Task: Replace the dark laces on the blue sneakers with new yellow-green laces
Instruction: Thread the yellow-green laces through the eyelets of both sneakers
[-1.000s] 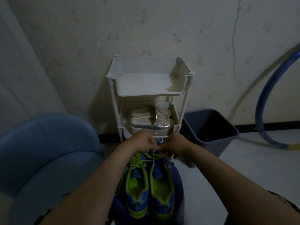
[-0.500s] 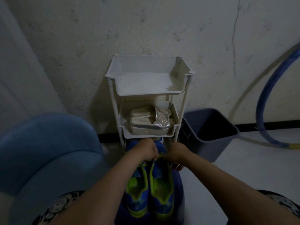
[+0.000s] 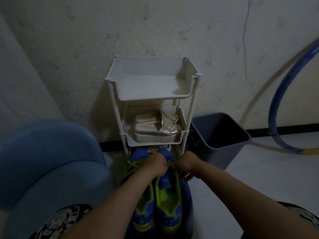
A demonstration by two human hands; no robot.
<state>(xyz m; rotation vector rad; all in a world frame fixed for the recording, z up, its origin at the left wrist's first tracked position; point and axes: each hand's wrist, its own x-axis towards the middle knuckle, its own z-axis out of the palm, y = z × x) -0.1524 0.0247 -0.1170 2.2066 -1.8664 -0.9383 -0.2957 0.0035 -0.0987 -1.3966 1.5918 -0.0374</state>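
Note:
Two blue sneakers with yellow-green lining stand side by side below me, toes pointing at the rack: the left sneaker (image 3: 143, 209) and the right sneaker (image 3: 168, 204). Yellow-green laces (image 3: 133, 167) cross the left sneaker's front. My left hand (image 3: 155, 163) and my right hand (image 3: 187, 163) are closed over the right sneaker's lace area, knuckles almost touching, pinching a yellow-green lace (image 3: 170, 163) between them. My hands hide the eyelets. No dark laces are visible.
A white three-tier rack (image 3: 151, 97) stands against the wall, silver sandals (image 3: 155, 130) on its middle shelf. A dark bin (image 3: 219, 135) sits right of it. A blue padded seat (image 3: 46, 163) is at my left. A blue hoop (image 3: 283, 104) leans at far right.
Both hands and the sneakers have shifted lower and nearer the rack's base. The hands stay together on the right sneaker's lace.

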